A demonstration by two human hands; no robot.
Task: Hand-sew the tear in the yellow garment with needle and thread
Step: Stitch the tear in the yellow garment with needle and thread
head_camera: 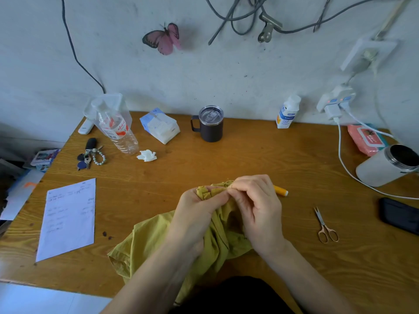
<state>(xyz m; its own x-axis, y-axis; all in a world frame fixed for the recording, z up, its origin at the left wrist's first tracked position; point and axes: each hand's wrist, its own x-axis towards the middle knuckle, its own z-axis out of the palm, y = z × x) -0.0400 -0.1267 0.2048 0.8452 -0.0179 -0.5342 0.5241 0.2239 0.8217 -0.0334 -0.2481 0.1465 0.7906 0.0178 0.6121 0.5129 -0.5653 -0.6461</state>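
Two hands on it at this point. On the left side my left hand had the yellow garment bunched up, fingers curled round a wad of cloth so the top fold sat right above my grip. The rest trailed down across the table toward my lap. My right hand was butted against it, thumb and fingertips pinched on that same fold. I reckon the needle was in there, but it was too small to make out, same with the tear.

Tip for this step: hold the cloth taut between the two pinches and take small bites close to the edge. The thread spool poked out just behind my right knuckles, and the scissors lay well off to the right, ready for snipping.
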